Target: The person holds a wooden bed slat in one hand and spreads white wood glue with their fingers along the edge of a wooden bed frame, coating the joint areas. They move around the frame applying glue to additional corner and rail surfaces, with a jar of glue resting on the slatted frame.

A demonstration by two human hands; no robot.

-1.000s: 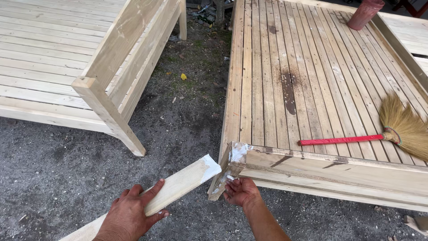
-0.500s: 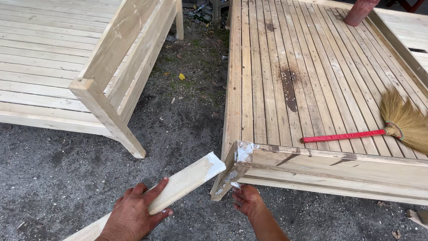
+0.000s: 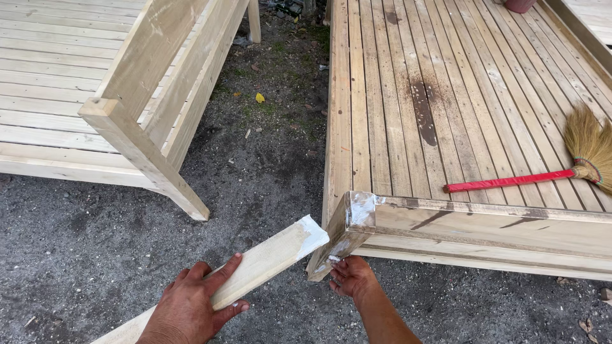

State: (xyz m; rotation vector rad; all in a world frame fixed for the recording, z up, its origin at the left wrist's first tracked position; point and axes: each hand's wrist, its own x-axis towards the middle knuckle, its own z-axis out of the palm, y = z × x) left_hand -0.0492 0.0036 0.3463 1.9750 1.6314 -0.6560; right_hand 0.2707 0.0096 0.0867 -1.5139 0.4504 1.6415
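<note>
below, two hands: left hand (image 3: 191,306) wraps fingers around one wooden plank (image 3: 255,267); right hand (image 3: 350,277) curls fingers under one bed-frame corner leg (image 3: 335,245).

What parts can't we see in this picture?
All in the head view:
- Wooden plank: its near end runs off the bottom edge; the left hand covers part of it.
- Broom: its bristles are cut off by the right edge.
- Right hand: its fingertips are tucked under the bed frame corner.
- Red pot: cropped by the top edge.
</note>
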